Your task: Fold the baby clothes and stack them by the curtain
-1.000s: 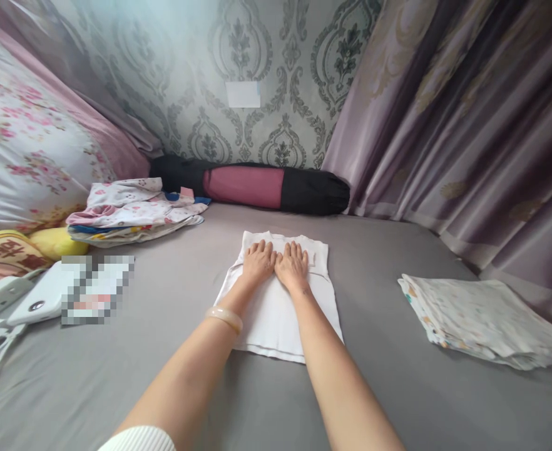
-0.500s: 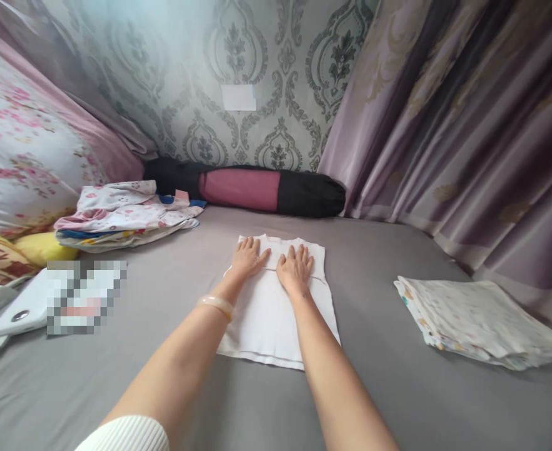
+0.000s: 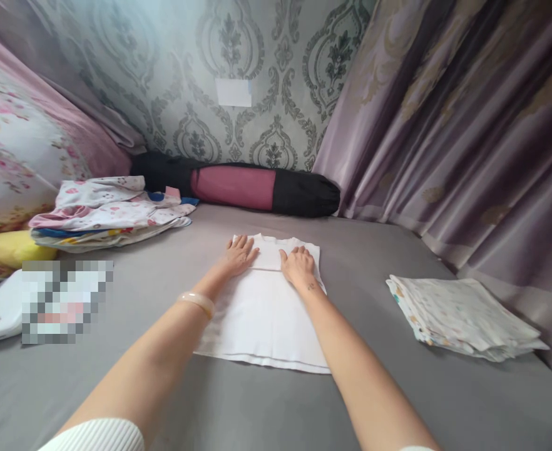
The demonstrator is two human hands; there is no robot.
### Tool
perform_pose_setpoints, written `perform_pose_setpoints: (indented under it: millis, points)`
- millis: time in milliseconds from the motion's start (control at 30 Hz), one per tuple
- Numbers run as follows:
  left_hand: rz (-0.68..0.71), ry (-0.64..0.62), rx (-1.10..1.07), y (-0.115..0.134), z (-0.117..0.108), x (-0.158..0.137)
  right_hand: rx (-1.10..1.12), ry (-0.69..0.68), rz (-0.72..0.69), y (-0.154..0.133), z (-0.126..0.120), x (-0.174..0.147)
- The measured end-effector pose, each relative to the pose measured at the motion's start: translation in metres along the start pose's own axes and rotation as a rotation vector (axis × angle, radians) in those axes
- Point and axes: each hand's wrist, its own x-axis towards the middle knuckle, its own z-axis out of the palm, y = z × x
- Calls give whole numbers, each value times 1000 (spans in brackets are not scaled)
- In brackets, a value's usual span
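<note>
A white cloth garment point(image 3: 269, 313), perhaps a shirt, lies flat with a strip folded across its far end. Pressed on its far left corner is my left hand point(image 3: 240, 255), fingers spread, a pale bangle point(image 3: 196, 302) on the wrist. My right hand point(image 3: 298, 264) rests at the far right part of the garment, thumb held apart and fingertips partly hidden behind the knuckles. Neither hand visibly grips the fabric.
Grey sheet point(image 3: 238, 413) covers the bed. To the left lie a pile of printed clothes point(image 3: 116, 213), a yellow plush item point(image 3: 17, 247) and a white device point(image 3: 4, 300). Folded cloths point(image 3: 464, 313) lie right. A black and maroon roll point(image 3: 233, 186) stretches along the wall.
My hands have slid apart over the garment's far end, the right one toward the right edge and the left one slightly left. The view has shifted a little.
</note>
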Motion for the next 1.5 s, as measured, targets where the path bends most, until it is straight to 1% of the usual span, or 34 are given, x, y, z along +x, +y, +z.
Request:
perform_pose_setpoints:
  millis: [100, 167, 333, 467, 600, 700, 767, 867, 967, 1133, 1267, 1367, 1433, 1500]
  points:
    - [-1, -6, -7, -1, 1, 0, -24, 8, -114, 16, -3, 6]
    - [0, -3, -10, -2, 2, 1, -35, 35, -155, 25, -2, 8]
    - [7, 30, -6, -3, 3, 2, 16, 120, -134, 36, 6, 8]
    - [3, 42, -6, 0, 1, -1, 50, 130, -121, 37, 11, 7]
    - [22, 124, 18, 3, 1, -5, 39, 139, -134, 37, 14, 7]
    - [71, 200, 50, 3, 3, -7, 32, 84, -129, 37, 16, 10]
    - [107, 209, 67, 3, 4, -6, 36, 28, -98, 37, 18, 12]
    - [104, 122, 50, 2, 4, -4, 50, -21, -50, 37, 20, 16]
    - [79, 32, 15, 1, 2, 0, 60, -48, -38, 37, 20, 19]
    - [71, -10, -4, 0, 0, 1, 69, -53, -40, 36, 18, 17]
    - [77, 30, 3, 2, 1, -1, 63, -49, -44, 37, 18, 16]
    - [87, 102, 54, 5, -1, -5, 77, -81, -44, 39, 14, 18]
    - [86, 143, 93, 10, -3, -7, 94, -123, -48, 39, 8, 18]
    - [89, 170, 110, 19, -5, -10, 105, -135, -78, 36, 1, 15]
